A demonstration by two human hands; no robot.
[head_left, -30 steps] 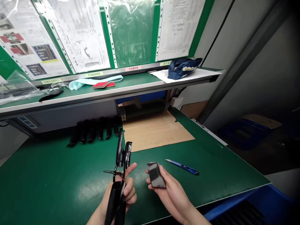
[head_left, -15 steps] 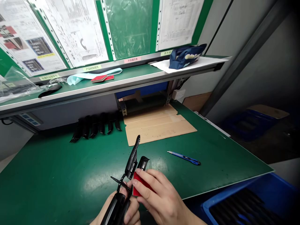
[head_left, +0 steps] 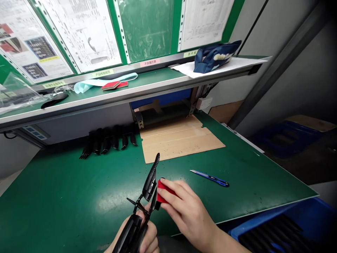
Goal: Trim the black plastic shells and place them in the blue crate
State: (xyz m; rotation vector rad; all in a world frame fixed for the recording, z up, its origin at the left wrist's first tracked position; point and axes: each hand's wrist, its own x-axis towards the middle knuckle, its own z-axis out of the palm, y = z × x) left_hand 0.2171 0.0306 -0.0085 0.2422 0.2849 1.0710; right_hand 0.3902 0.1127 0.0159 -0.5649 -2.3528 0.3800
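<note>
Left hand point(head_left: 150, 239), at your 6 o'clock, is wrapping closed around the lower end of a black plastic part point(head_left: 150, 185), whose pointed tip is rising toward 12 o'clock and whose thin prongs are jutting toward 10 o'clock. Right hand point(head_left: 188, 211), at your 5 o'clock, is keeping its fingers pressed together over a red pad point(head_left: 163, 192), pinching it against the upper side of the part; the thumb is hidden from this view.

Green bench mat point(head_left: 63, 196): spreading across the whole lower view. Cardboard sheet point(head_left: 181, 138): lying flat at 12 o'clock. Black parts, row of about six point(head_left: 108, 141): lying side by side at 11 o'clock, just left of the cardboard. Blue-handled utility knife point(head_left: 210, 178): lying at 2 o'clock, well apart from your right hand.

Raised shelf point(head_left: 110, 95): running across the view beyond the mat, carrying a pale blue strip point(head_left: 101, 82), red pads point(head_left: 114, 85), a black comb-shaped piece point(head_left: 54, 100) and a plastic bag point(head_left: 16, 96). Navy pouch point(head_left: 216, 57): resting on white paper point(head_left: 223, 66) at the shelf's right end. Printed sheets point(head_left: 81, 31): hanging in clear sleeves above the shelf. Blue crate point(head_left: 273, 228): sitting at 4 o'clock, below the bench edge.
</note>
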